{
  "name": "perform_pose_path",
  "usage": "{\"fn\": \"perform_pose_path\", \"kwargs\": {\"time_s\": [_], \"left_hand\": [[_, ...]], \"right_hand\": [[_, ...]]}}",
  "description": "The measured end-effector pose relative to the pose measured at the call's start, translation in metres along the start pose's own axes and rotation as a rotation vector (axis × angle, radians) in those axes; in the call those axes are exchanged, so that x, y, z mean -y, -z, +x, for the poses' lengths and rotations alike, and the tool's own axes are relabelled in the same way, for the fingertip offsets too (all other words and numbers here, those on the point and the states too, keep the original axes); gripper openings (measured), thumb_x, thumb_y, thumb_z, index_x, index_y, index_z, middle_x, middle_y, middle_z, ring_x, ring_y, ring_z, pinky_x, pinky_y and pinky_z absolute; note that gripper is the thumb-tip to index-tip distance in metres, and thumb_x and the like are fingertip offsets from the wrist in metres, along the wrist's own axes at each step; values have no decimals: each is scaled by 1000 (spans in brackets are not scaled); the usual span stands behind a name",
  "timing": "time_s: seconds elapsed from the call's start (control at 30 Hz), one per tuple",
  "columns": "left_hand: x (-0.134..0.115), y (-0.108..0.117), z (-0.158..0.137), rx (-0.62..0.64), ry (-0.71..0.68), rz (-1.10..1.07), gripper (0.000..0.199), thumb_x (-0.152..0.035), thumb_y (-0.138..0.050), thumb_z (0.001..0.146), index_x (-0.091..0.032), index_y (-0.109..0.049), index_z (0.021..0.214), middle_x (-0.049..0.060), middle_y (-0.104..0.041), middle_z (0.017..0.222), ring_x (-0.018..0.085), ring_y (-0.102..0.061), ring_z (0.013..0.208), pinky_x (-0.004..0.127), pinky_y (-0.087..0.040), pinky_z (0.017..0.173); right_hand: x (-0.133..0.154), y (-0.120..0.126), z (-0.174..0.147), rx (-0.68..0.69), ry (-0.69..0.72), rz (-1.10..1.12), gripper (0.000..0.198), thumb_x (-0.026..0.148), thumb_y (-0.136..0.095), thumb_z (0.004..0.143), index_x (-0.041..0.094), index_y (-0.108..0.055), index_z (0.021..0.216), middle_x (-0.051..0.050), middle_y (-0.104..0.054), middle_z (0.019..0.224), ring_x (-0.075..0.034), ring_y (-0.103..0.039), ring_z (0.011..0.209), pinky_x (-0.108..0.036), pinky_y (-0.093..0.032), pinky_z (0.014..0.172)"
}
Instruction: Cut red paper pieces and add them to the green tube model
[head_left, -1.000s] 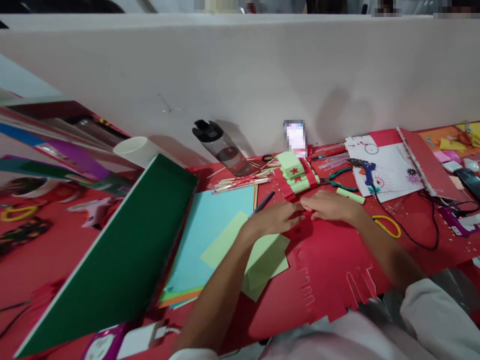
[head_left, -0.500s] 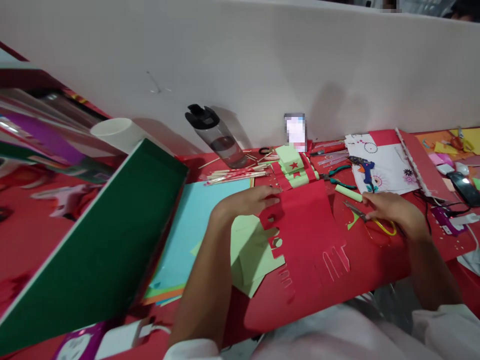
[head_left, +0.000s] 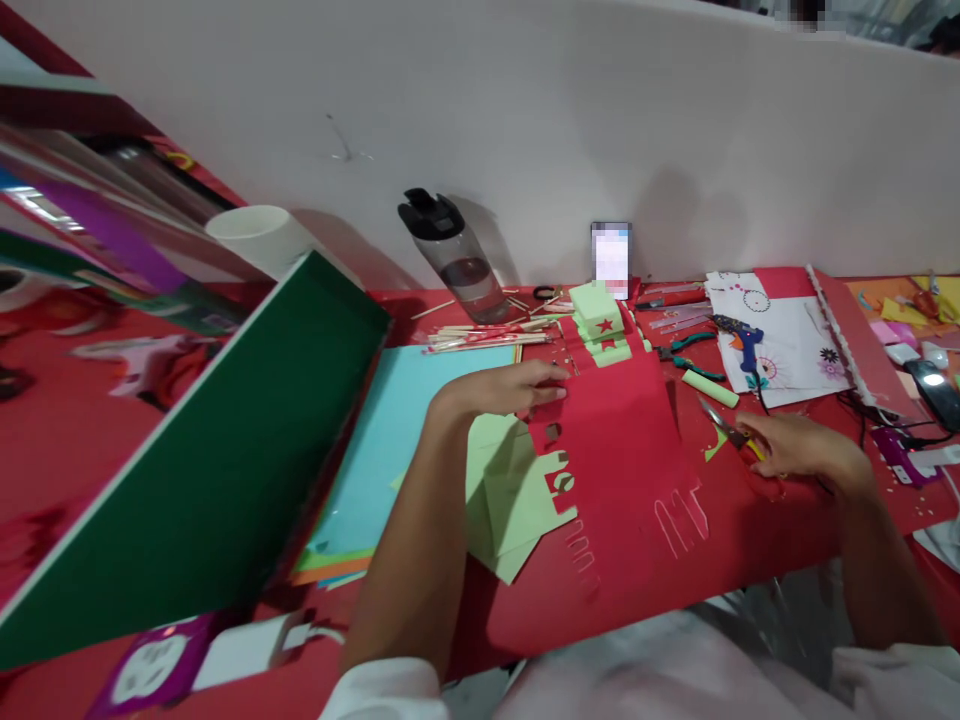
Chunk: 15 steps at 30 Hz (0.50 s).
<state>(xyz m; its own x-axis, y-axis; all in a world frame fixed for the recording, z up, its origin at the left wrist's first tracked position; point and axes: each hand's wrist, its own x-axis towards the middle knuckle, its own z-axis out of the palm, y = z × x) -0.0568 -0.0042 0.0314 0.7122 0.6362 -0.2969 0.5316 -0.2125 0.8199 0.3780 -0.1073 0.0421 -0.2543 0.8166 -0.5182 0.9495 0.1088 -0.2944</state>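
A red paper sheet [head_left: 626,430] with cut-out notches along its left side lies in front of me. My left hand [head_left: 517,388] has its fingers closed at the sheet's upper left corner. Pale green paper pieces [head_left: 499,500] lie below that hand, partly under the red sheet. On the right, my right hand [head_left: 795,445] grips the yellow handle of a pair of scissors [head_left: 721,418], blades pointing up and left. A rolled green paper tube [head_left: 710,388] lies just above the blades. Behind the sheet stands a small green paper box [head_left: 598,308] with a red star.
A green board [head_left: 210,470] leans at left beside blue paper sheets [head_left: 382,430]. A water bottle [head_left: 461,260], wooden sticks [head_left: 487,335] and a lit phone [head_left: 612,260] are along the wall. Pliers [head_left: 694,355] and a blue glue gun [head_left: 746,345] lie right of the box.
My right hand has moved from the scissors' pivot area onto their yellow handle, now covering much of it. The left hand stays at the red sheet's corner. The whole view has shifted slightly.
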Motion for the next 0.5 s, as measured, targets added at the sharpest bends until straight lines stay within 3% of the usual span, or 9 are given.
{"fn": "perform_pose_path", "kwargs": {"time_s": [0.13,0.23,0.3,0.4,0.5], "left_hand": [[-10,4,-9,-204,-90,-86,36,-47,-62,96,-23,-54,71,-1,-51,62,12,-48,53,23,-41,49],[-18,1,-9,-415,-168,-166,35,-45,-66,95,-22,-55,71,-1,-51,64,12,-48,53,23,-39,48],[-26,-3,-8,-508,-208,-221,30,-44,-69,94,-20,-62,76,1,-58,70,12,-52,56,24,-42,50],[-40,-12,-2,-590,-264,-322,25,-42,-72,93,-18,-68,85,3,-64,77,15,-59,64,25,-47,57],[-53,-22,6,-783,-324,-393,27,-43,-74,91,-18,-68,84,1,-60,70,14,-54,61,26,-46,57]], "right_hand": [[12,15,-9,65,139,484,56,30,-78,78,24,-53,128,-5,-71,96,-21,-69,79,-28,-47,62],[33,13,-12,31,357,822,55,39,-82,84,25,-50,127,-8,-68,106,-22,-72,90,-31,-54,72],[53,6,-9,28,497,1006,55,42,-87,83,27,-51,121,-7,-65,109,-18,-69,81,-31,-54,70],[87,-9,5,218,597,1187,65,46,-93,77,29,-48,120,-4,-66,101,-17,-66,75,-28,-49,62],[119,-25,21,352,639,1240,67,50,-94,77,30,-45,118,0,-63,97,-14,-61,74,-28,-49,66]]}}
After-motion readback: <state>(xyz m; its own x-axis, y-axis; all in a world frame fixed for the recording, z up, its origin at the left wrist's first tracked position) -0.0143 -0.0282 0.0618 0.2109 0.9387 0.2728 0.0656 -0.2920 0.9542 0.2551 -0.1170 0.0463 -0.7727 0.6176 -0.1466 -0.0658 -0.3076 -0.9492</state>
